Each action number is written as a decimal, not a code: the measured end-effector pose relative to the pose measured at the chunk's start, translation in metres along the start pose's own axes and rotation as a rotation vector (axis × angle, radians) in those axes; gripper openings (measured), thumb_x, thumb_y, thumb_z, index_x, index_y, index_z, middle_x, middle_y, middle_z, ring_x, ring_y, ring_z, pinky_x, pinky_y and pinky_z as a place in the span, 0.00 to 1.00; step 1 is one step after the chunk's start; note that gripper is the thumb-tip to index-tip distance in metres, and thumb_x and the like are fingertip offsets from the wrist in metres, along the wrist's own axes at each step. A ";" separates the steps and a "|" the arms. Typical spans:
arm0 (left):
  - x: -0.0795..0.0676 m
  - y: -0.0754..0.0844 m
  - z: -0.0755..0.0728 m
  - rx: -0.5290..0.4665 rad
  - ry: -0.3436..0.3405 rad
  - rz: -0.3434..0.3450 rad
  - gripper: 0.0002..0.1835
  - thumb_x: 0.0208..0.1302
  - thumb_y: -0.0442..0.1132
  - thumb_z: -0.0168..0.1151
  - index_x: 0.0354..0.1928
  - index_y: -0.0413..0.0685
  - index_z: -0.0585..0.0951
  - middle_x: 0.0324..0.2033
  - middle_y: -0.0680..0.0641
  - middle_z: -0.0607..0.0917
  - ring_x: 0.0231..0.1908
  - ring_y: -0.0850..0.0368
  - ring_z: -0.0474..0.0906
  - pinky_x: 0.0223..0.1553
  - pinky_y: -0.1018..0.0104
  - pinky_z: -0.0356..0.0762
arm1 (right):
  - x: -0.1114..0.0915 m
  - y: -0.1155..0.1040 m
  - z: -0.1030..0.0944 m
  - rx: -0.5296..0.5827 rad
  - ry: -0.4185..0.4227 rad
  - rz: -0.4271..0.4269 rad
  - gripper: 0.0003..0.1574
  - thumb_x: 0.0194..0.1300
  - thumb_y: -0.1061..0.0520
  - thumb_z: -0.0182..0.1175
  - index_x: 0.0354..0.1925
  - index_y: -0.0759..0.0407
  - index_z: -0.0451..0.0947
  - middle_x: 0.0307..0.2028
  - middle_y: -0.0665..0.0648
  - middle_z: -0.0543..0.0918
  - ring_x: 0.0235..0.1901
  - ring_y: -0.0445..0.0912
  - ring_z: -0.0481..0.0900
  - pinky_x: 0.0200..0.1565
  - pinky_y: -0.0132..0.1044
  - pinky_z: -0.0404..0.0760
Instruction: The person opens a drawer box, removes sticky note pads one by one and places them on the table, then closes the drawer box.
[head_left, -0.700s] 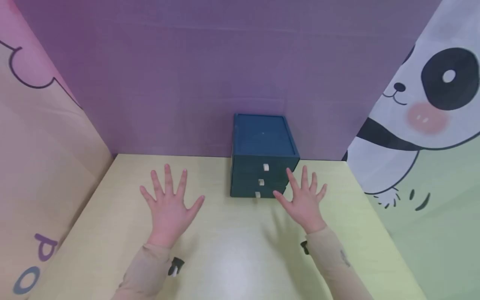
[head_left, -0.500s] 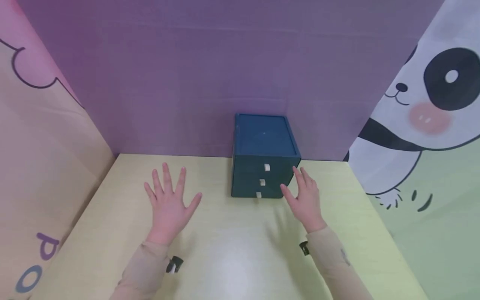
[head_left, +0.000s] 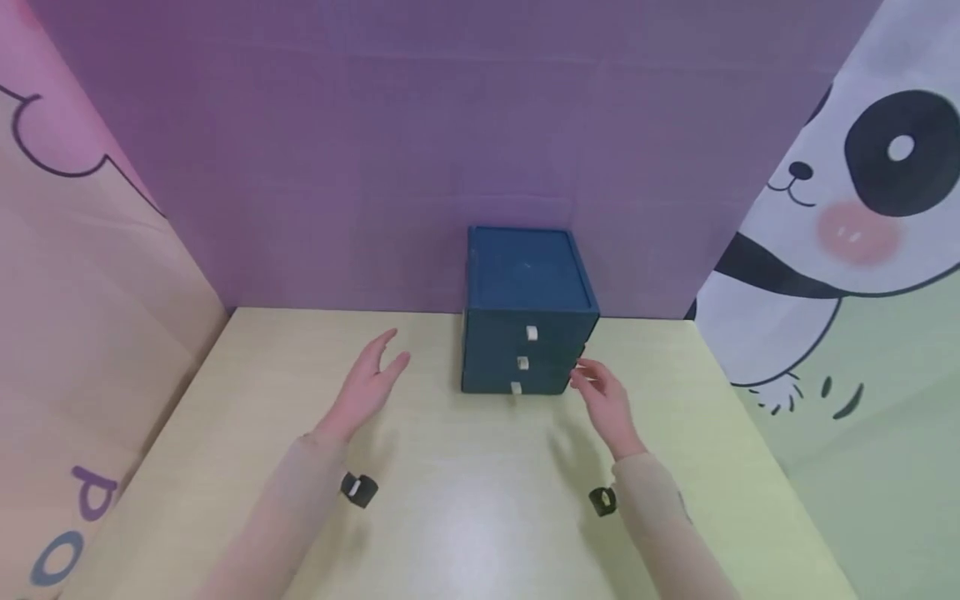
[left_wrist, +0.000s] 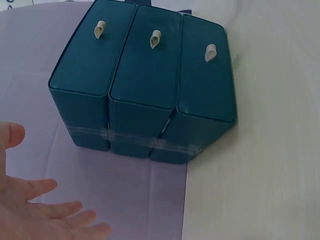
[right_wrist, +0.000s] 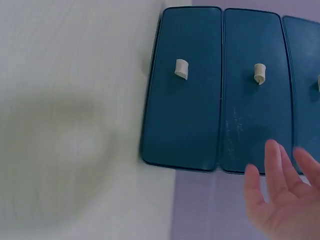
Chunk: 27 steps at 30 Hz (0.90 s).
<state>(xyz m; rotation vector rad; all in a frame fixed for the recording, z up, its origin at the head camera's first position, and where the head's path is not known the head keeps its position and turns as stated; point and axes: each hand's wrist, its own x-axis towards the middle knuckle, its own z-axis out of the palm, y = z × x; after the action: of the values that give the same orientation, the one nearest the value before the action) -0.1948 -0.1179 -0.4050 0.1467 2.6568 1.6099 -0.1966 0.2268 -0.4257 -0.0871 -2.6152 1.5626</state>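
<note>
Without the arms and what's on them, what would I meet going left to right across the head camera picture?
Blue printed letter, purple printed letter, dark teal three-drawer cabinet, printed panda.

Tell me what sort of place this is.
Perhaps a staged indoor corner with child-friendly decor: a pale table bearing a blue drawer box, a creased purple cloth behind it, and a cartoon panda at the right.

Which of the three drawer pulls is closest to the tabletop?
The bottom pull, lowest on the blue cabinet; the middle pull and top pull sit above it.
</note>
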 end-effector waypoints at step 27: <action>0.087 0.068 0.035 -0.277 -0.194 -0.173 0.35 0.72 0.52 0.46 0.72 0.40 0.52 0.71 0.41 0.57 0.70 0.46 0.56 0.64 0.48 0.64 | 0.012 -0.003 0.016 0.435 -0.252 0.242 0.29 0.75 0.50 0.41 0.60 0.73 0.64 0.44 0.56 0.82 0.43 0.42 0.80 0.63 0.50 0.68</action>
<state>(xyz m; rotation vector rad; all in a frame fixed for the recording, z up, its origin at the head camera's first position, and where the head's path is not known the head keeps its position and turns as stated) -0.2740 -0.0474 -0.3585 0.0585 2.2137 1.7824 -0.2107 0.2125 -0.4298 -0.1913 -2.4344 2.3301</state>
